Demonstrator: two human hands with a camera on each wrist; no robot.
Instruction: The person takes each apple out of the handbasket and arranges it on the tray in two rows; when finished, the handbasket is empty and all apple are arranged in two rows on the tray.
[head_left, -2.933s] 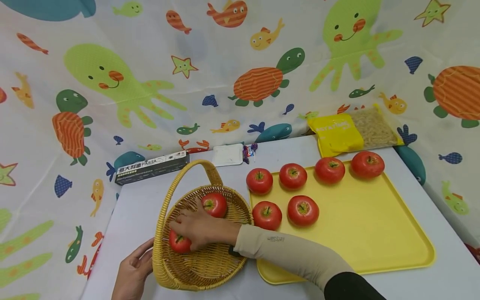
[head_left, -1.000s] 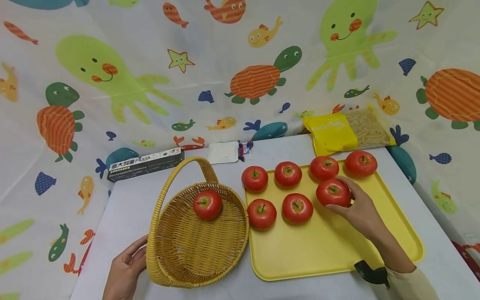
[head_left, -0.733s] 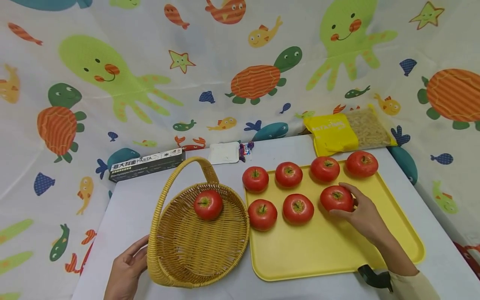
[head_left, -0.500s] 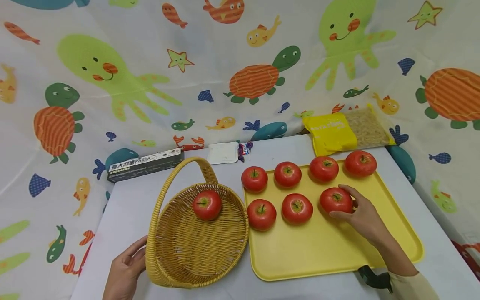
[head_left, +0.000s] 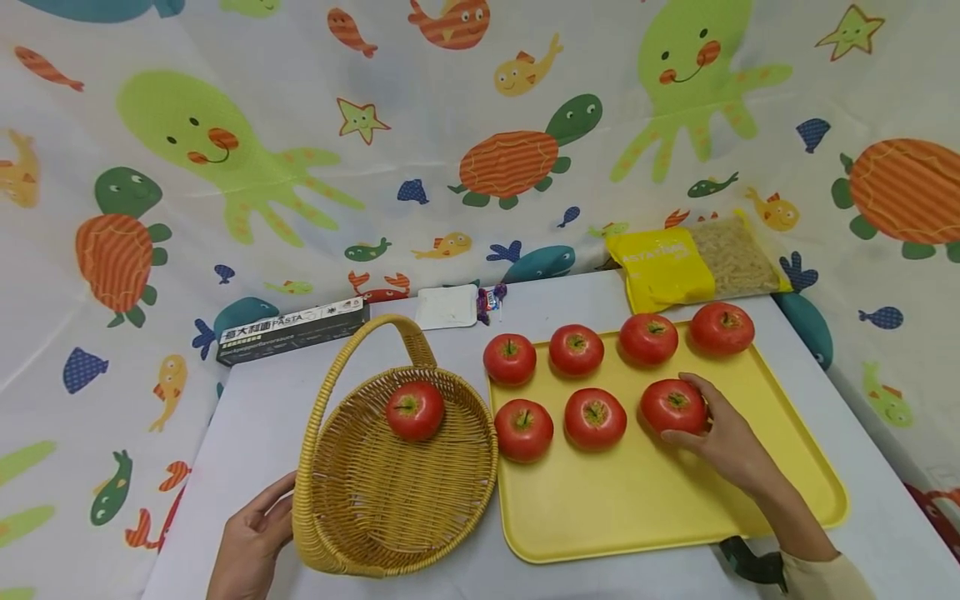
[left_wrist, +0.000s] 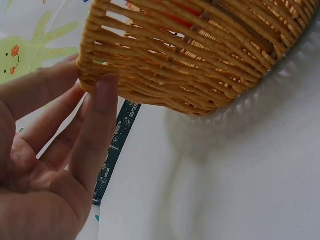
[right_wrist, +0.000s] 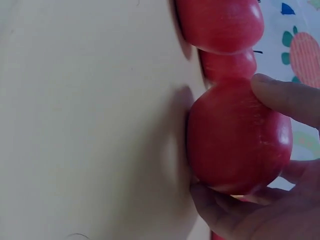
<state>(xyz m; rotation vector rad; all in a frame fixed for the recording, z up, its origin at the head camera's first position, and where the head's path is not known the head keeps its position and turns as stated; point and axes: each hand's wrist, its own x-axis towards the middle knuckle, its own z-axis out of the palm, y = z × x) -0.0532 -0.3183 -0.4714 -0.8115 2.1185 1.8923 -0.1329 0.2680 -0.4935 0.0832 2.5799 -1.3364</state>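
In the head view my left hand [head_left: 253,537] is at the left side of a wicker basket [head_left: 405,508]. The left wrist view shows its thumb and fingers pinching the rim of that basket [left_wrist: 175,65]. One red apple [head_left: 415,410] lies inside, near the back. On the right, my right hand [head_left: 723,442] grips another red apple [head_left: 671,407] over a yellow tray [head_left: 630,517]. Seen from the right wrist, thumb and fingers wrap this apple [right_wrist: 235,140], whose base is at the tray surface. Several other apples [head_left: 595,418] sit along the tray's back and left.
Behind the basket are a dark pasta box [head_left: 292,329], a white flat packet [head_left: 447,307] and a purple-wrapped candy [head_left: 491,300]. A yellow pasta bag [head_left: 697,260] leans at the back right. A sea-animal cloth [head_left: 405,100] hangs behind the table.
The right hand has gone from the basket to the tray with an apple, leaving one apple in the basket. Lately hand and apple shifted slightly towards me. The left hand stays at the basket.
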